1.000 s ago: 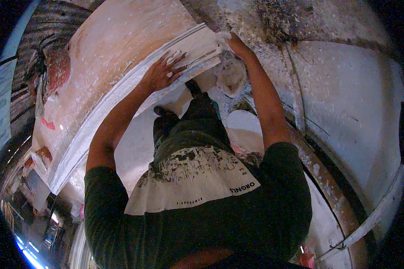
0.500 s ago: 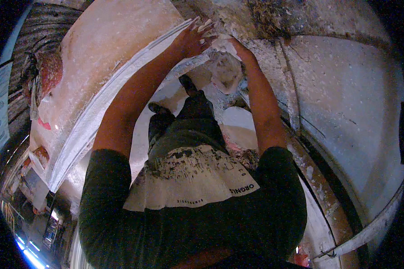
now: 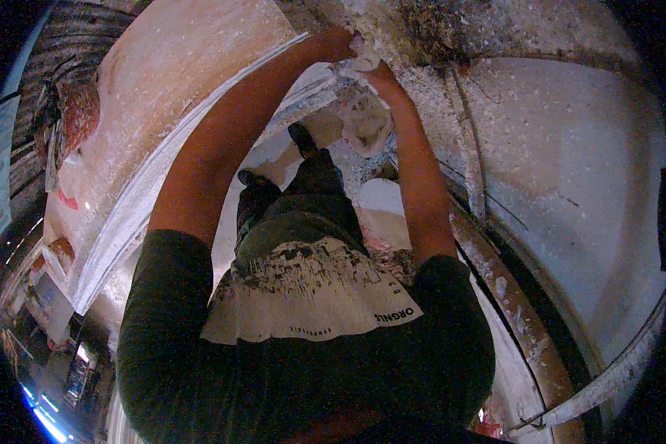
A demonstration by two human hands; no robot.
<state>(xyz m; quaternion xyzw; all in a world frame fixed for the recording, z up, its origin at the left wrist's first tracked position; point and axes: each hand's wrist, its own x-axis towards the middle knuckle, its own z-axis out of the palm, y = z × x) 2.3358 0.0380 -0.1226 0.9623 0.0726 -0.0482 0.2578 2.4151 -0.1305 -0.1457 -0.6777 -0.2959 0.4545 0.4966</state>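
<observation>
At the far middle my two hands meet around a small whitish lump (image 3: 365,56) that looks like wet plaster or paste. My left hand (image 3: 345,44) comes at it from the left, its fingers mostly turned away and hidden. From the right, my right hand (image 3: 378,72) has its fingers curled at the lump, and pale smears cover them. Just left of my left forearm runs a long white-coated edge (image 3: 189,140) along a large beige board (image 3: 200,55). Below the hands is a whitish, crusted basin-like shape (image 3: 366,122); its contents cannot be made out.
A pale, spattered panel (image 3: 562,140) stands on the right, with a curved, stained rim (image 3: 522,318) nearer to me. A light rounded object (image 3: 381,196) lies by my right forearm. Dark corrugated sheeting (image 3: 78,37) is at far left. My shoes (image 3: 301,139) stand on the floor below.
My left hand has left the white edge, where its fingers were spread, and moved right to the whitish lump. My right hand has shifted slightly left and the two hands are closer together.
</observation>
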